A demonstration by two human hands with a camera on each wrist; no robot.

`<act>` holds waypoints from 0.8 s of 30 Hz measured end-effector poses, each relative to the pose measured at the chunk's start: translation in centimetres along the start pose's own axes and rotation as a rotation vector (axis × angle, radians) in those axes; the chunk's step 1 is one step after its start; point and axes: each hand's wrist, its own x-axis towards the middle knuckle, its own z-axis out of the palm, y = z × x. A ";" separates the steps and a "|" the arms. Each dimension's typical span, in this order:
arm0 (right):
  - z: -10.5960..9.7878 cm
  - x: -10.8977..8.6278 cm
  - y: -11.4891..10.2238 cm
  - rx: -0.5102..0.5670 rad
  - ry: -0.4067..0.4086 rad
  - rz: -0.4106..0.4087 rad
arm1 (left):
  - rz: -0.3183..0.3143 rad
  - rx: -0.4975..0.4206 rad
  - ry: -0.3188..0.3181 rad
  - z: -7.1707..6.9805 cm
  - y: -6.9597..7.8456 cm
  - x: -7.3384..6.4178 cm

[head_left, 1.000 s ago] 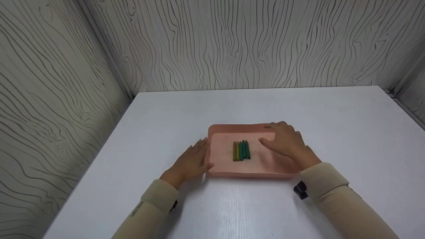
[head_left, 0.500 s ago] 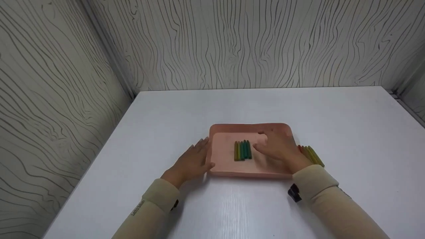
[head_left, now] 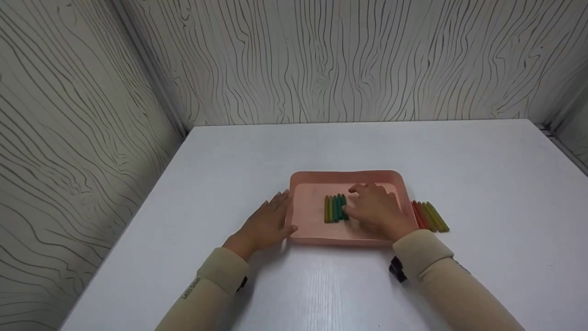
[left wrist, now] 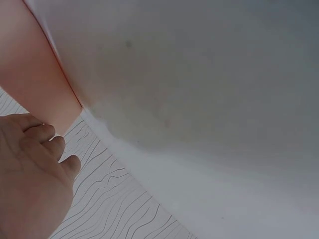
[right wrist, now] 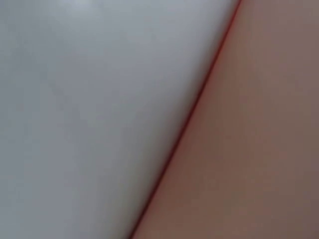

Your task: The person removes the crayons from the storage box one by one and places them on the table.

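A shallow pink tray (head_left: 312, 241) sits on the white table with a row of crayons (head_left: 331, 209) in it, running from brown and yellow to green. Against the tray's left wall rests my left hand (head_left: 262, 226), its fingers extended along the side and its thumb at the front corner. In the left wrist view, the left hand (left wrist: 32, 174) shows beside the pink tray wall (left wrist: 40, 69). My right hand (head_left: 374, 207) hovers inside the tray, thumb right at the dark green crayon on the row's end, fingers apart and holding nothing. The right wrist view shows only tray wall and table.
A second row of crayons (head_left: 430, 216), red to yellow-green, lies on the table (head_left: 496, 193) just outside the tray's right wall. Wood-grain patterned panels (head_left: 321, 64) stand behind the table and at its left.
My right hand has moved left from the tray's right rim to the crayons inside, uncovering the row on the table. My left hand has stayed at the tray's left wall.
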 end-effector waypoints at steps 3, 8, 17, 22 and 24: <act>0.2 0.0 0.0 -0.008 -0.005 0.010 | -0.006 0.007 -0.002 0.1 0.0 0.0; 0.3 0.0 -0.1 -0.027 -0.009 0.010 | -0.018 0.019 -0.011 0.1 0.1 0.0; 0.7 0.1 -0.2 0.013 -0.021 0.008 | -0.007 0.014 -0.003 0.1 -0.1 -0.1; 0.9 0.3 -0.2 0.057 -0.031 0.018 | 0.000 0.014 -0.001 0.1 -0.1 -0.1; 1.0 0.3 -0.1 0.085 -0.040 0.030 | -0.002 0.015 -0.004 0.2 -0.2 -0.1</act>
